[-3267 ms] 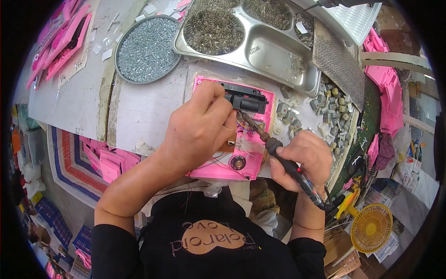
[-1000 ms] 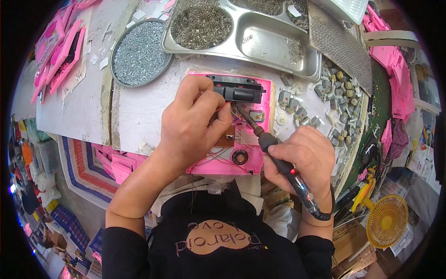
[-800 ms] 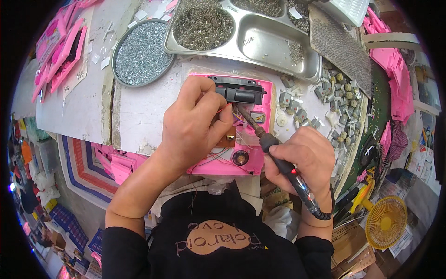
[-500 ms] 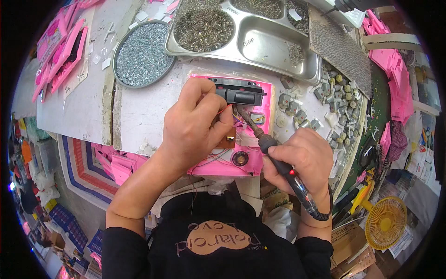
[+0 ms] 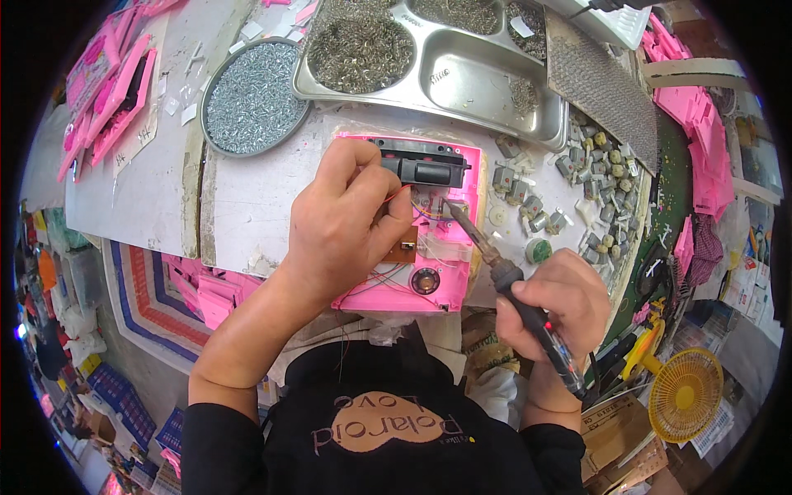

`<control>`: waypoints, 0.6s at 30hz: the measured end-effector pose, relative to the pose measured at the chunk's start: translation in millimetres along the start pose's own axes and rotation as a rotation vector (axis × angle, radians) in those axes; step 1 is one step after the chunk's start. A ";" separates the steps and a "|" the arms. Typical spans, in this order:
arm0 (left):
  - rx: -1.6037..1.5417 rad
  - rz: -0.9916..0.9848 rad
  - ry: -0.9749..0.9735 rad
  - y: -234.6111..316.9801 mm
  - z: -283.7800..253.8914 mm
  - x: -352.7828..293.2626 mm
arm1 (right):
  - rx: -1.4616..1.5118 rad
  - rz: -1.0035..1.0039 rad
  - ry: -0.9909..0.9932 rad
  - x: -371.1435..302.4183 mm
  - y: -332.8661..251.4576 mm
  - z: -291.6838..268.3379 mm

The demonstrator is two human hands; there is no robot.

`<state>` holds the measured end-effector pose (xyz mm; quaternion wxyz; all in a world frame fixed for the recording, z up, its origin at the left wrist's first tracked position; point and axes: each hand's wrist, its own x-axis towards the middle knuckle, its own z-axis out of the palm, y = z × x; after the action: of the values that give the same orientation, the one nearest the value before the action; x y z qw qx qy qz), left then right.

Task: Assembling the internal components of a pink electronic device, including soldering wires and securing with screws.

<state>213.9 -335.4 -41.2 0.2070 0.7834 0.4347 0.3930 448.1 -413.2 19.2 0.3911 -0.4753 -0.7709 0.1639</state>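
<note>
In front of me lies an open pink plastic casing (image 5: 459, 290) with a long black plastic part (image 5: 429, 172) across its far end. Thin wires, a small brown circuit board (image 5: 402, 252) and a round speaker (image 5: 426, 281) sit inside it. My left hand (image 5: 340, 223) is closed in a pinch over the casing's left side, and a thin red wire runs to its fingertips. A soldering iron (image 5: 506, 277) is gripped in my right hand (image 5: 568, 301). Its tip points into the casing at the right, below the black part; whether it touches anything I cannot tell.
A grey round tray of screws (image 5: 253, 97) stands at the far left. Behind the casing is a metal tray (image 5: 495, 120) with springs in its compartments. Several small motors (image 5: 606, 181) and a small green round piece (image 5: 539, 250) lie to the right, near a yellow fan (image 5: 685, 394).
My right hand has drawn the soldering iron to the right and toward me, its tip leaving my left fingertips. The green round piece has come into view. My left hand stays put.
</note>
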 end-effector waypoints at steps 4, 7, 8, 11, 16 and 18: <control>0.011 0.028 0.023 -1.6 1.3 0.4 | 0.018 0.029 0.027 -8.1 2.0 -7.1; 0.007 0.021 0.023 -0.3 0.7 1.1 | 0.023 0.036 0.045 -15.1 4.9 -9.6; 0.008 0.020 0.024 0.2 0.3 1.6 | 0.026 0.041 0.052 -16.4 5.0 -10.1; 0.015 0.030 0.027 -0.2 0.4 1.5 | 0.038 0.049 0.066 -20.0 6.3 -10.3; 0.017 0.031 0.020 0.7 0.7 1.7 | 0.045 0.049 0.075 -21.2 7.3 -10.0; 0.017 0.044 0.024 0.8 1.0 2.2 | 0.047 0.048 0.079 -19.9 6.6 -9.9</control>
<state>215.8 -334.0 -40.4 0.1866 0.7897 0.4231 0.4032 464.4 -428.3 12.5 0.4282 -0.4905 -0.7391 0.1725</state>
